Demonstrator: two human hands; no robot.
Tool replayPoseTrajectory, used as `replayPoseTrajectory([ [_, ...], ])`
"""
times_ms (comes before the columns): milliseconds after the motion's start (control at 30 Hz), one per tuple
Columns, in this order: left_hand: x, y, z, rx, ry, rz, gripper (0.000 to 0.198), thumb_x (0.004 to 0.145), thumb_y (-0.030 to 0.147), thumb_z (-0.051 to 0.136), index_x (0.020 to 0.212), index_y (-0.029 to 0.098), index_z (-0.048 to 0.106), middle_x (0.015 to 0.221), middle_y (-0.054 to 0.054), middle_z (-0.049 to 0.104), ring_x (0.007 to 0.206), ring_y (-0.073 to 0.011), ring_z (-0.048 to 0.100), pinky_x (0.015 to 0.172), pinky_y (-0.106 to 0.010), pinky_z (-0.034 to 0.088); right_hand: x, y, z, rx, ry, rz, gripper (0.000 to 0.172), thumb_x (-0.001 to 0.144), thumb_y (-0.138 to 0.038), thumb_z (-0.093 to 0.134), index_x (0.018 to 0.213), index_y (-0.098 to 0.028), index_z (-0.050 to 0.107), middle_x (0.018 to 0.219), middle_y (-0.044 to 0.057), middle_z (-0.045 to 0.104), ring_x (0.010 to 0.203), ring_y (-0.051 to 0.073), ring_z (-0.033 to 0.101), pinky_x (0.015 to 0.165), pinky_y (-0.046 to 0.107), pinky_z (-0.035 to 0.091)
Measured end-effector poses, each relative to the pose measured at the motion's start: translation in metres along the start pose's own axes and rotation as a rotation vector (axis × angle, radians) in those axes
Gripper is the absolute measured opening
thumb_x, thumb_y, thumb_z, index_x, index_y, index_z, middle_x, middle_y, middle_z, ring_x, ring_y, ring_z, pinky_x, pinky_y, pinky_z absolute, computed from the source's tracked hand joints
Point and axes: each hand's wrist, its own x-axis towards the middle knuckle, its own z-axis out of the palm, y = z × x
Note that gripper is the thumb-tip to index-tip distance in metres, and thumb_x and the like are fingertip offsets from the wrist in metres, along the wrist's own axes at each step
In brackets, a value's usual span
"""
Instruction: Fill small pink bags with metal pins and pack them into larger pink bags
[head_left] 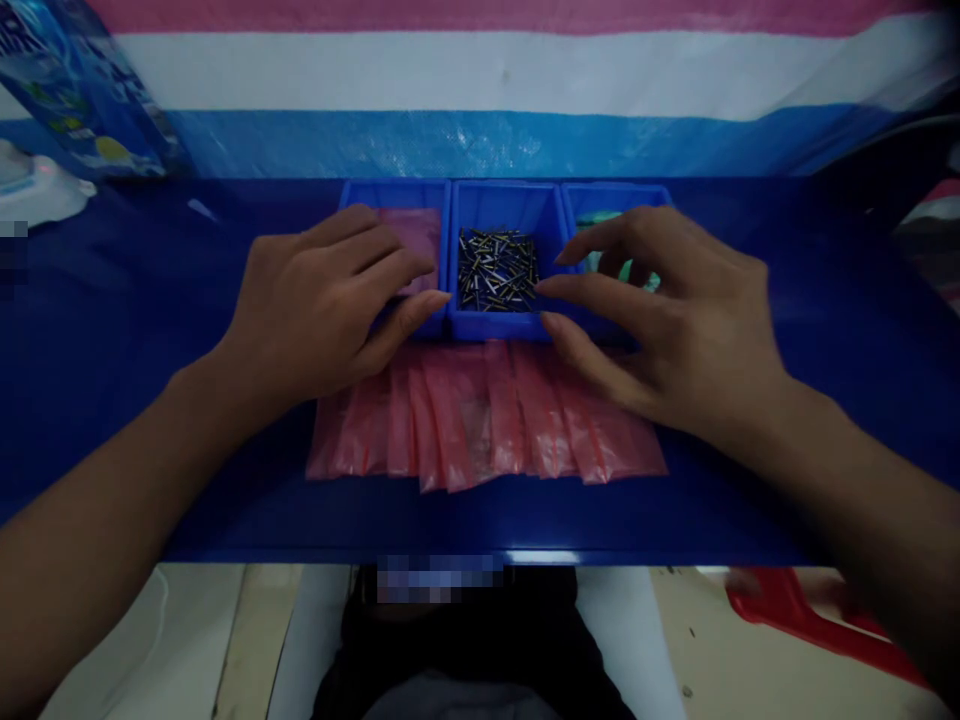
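Note:
Three blue bins stand side by side. My left hand, fingers apart and holding nothing I can see, rests over the left bin, which has pink plastic bags inside. The middle bin holds many small metal pins with dark and brass-coloured parts. At its right side hovers my right hand, thumb and fingers apart, nothing visible between them. Partly behind that hand, the right bin contains green items. Below both hands, several pink zip bags lie overlapping in a row.
The blue table ends at a front edge near my lap. A blue printed packet and a white device are at the back left. Behind hangs a striped sheet. A red plastic frame is below right.

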Motion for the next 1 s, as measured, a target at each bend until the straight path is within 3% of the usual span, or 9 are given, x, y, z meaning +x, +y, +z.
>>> replayPoseTrajectory([
  [133, -0.004, 0.005, -0.001, -0.031, -0.041, -0.044, 0.055, 0.125, 0.057, 0.04, 0.111, 0.024, 0.081, 0.086, -0.004, 0.083, 0.073, -0.0251, 0.079, 0.063, -0.039, 0.046, -0.001, -0.005, 0.001, 0.057, -0.115, 0.094, 0.033, 0.117, -0.041, 0.059, 0.114, -0.018, 0.083, 0.122, 0.014, 0.081, 0.097, 0.03, 0.079, 0.072, 0.042, 0.059],
  [267, -0.007, 0.005, 0.002, -0.002, -0.036, -0.022, 0.059, 0.125, 0.059, 0.037, 0.111, 0.022, 0.081, 0.083, -0.004, 0.082, 0.066, -0.0256, 0.076, 0.061, -0.039, 0.044, 0.0, -0.009, 0.0, 0.101, -0.147, 0.132, 0.033, 0.117, -0.038, 0.058, 0.118, -0.017, 0.084, 0.119, 0.014, 0.082, 0.1, 0.032, 0.081, 0.074, 0.046, 0.06],
  [367, -0.006, 0.006, 0.003, -0.033, 0.026, 0.005, 0.045, 0.124, 0.054, 0.048, 0.12, 0.021, 0.079, 0.093, -0.004, 0.084, 0.078, -0.0245, 0.08, 0.066, -0.038, 0.048, 0.001, -0.009, -0.003, 0.115, -0.194, 0.148, 0.035, 0.118, -0.037, 0.056, 0.119, -0.017, 0.084, 0.119, 0.013, 0.081, 0.097, 0.031, 0.08, 0.072, 0.047, 0.06],
  [467, -0.005, 0.008, 0.005, -0.09, 0.099, 0.063, 0.041, 0.12, 0.046, 0.063, 0.147, 0.016, 0.07, 0.134, -0.014, 0.083, 0.113, -0.0282, 0.084, 0.081, -0.036, 0.061, 0.001, -0.002, -0.004, 0.128, -0.212, 0.084, 0.034, 0.118, -0.037, 0.056, 0.118, -0.017, 0.084, 0.117, 0.014, 0.081, 0.098, 0.031, 0.079, 0.075, 0.046, 0.059],
  [533, -0.005, 0.01, 0.007, -0.1, 0.107, 0.126, 0.045, 0.12, 0.044, 0.066, 0.154, 0.015, 0.066, 0.15, -0.019, 0.077, 0.124, -0.0292, 0.083, 0.09, -0.037, 0.068, 0.001, 0.006, -0.005, 0.161, -0.202, 0.007, 0.032, 0.118, -0.036, 0.057, 0.122, -0.017, 0.083, 0.118, 0.013, 0.081, 0.1, 0.029, 0.079, 0.079, 0.044, 0.06],
  [700, -0.006, 0.013, 0.011, -0.088, 0.153, 0.17, 0.02, 0.119, 0.027, 0.068, 0.135, 0.019, 0.076, 0.144, -0.011, 0.082, 0.12, -0.0244, 0.086, 0.098, -0.036, 0.072, 0.001, 0.022, -0.008, 0.246, -0.178, -0.092, 0.018, 0.117, -0.03, 0.065, 0.12, -0.021, 0.081, 0.122, 0.008, 0.081, 0.104, 0.021, 0.08, 0.087, 0.035, 0.062],
  [800, -0.005, 0.012, 0.009, -0.077, 0.196, 0.186, 0.015, 0.117, 0.028, 0.073, 0.129, 0.022, 0.078, 0.138, -0.005, 0.085, 0.114, -0.0236, 0.087, 0.095, -0.036, 0.074, 0.0, 0.023, -0.009, 0.272, -0.162, -0.106, 0.013, 0.116, -0.028, 0.069, 0.116, -0.021, 0.08, 0.123, 0.007, 0.082, 0.106, 0.019, 0.081, 0.09, 0.031, 0.063],
  [1000, -0.002, 0.007, 0.007, -0.082, 0.213, 0.198, 0.026, 0.111, 0.033, 0.082, 0.134, 0.023, 0.078, 0.137, -0.002, 0.086, 0.113, -0.0291, 0.086, 0.093, -0.044, 0.076, -0.001, 0.022, -0.004, 0.257, -0.13, -0.127, 0.011, 0.116, -0.028, 0.07, 0.116, -0.019, 0.077, 0.122, 0.007, 0.082, 0.105, 0.017, 0.081, 0.089, 0.029, 0.064],
])
